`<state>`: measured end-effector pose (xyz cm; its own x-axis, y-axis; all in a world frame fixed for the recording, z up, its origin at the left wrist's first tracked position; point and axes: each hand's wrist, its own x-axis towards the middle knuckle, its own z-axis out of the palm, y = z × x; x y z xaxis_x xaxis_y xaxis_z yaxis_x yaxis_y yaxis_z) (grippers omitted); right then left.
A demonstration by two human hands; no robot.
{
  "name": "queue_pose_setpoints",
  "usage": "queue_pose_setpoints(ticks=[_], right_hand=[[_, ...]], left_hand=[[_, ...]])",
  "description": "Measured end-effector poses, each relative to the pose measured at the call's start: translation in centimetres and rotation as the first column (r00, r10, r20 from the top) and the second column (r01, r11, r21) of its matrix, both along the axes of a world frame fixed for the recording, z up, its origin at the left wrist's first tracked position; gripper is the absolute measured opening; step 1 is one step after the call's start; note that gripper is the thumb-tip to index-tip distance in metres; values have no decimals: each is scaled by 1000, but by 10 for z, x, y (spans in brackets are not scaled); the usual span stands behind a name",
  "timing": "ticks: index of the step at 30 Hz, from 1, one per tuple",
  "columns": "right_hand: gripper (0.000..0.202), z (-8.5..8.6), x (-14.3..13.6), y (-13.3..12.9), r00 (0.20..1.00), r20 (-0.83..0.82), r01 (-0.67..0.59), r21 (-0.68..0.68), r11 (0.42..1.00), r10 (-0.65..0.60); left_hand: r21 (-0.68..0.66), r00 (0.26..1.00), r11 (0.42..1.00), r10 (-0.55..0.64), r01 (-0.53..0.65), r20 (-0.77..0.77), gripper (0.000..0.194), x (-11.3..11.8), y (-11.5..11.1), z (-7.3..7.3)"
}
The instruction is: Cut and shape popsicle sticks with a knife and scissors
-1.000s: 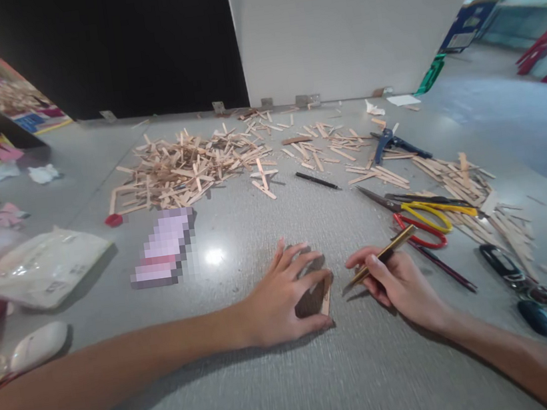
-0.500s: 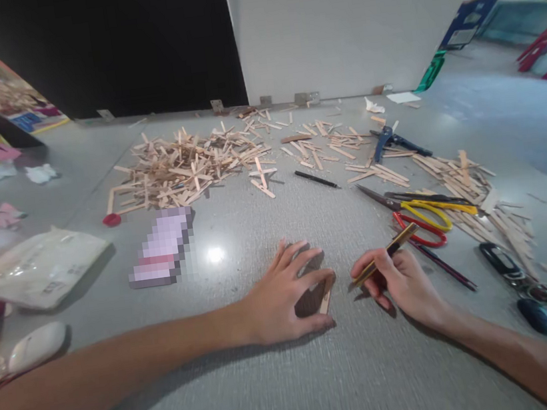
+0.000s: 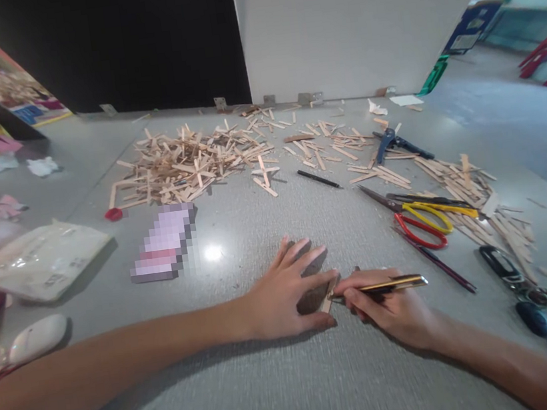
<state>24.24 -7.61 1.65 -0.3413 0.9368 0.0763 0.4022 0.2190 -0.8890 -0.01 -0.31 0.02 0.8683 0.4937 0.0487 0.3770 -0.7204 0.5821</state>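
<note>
My left hand (image 3: 286, 297) lies on the grey table, its thumb and index finger holding a short wooden craft stick (image 3: 328, 297) down at its ends. The other fingers are spread. Closed in a writing grip, my right hand (image 3: 382, 301) holds a slim gold-and-black pen-like tool (image 3: 397, 283). The tool's point meets the stick between my left thumb and index finger. Whether it is a pen or a craft knife, I cannot tell.
Loose craft sticks form a heap (image 3: 182, 166) at the back left, with more (image 3: 456, 177) at right. Red- and yellow-handled scissors (image 3: 420, 229), a black pen-like tool (image 3: 319, 179), blue cutters (image 3: 389, 143) and keys (image 3: 535, 318) lie about. A plastic packet (image 3: 49, 258) sits left.
My right hand has moved left, bringing the tool's point to the stick and tipping its shaft nearly level. My left hand keeps its hold on the stick.
</note>
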Motion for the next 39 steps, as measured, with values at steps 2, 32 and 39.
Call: queue_pose_setpoints(ticks=[2, 32, 39], right_hand=[[49, 0, 1, 0, 1000, 19, -6, 9, 1000, 6], [38, 0, 7, -3, 996, 85, -56, 465, 883, 18], [36, 22, -19, 1, 731, 682, -577, 617, 536, 1]], left_hand=[[-21, 1000, 1000, -1, 1, 10, 79, 0, 0, 1], [-944, 707, 78, 643, 320, 293, 97, 2, 13, 30], [-937, 705, 126, 628, 327, 330, 103, 15, 15, 42]])
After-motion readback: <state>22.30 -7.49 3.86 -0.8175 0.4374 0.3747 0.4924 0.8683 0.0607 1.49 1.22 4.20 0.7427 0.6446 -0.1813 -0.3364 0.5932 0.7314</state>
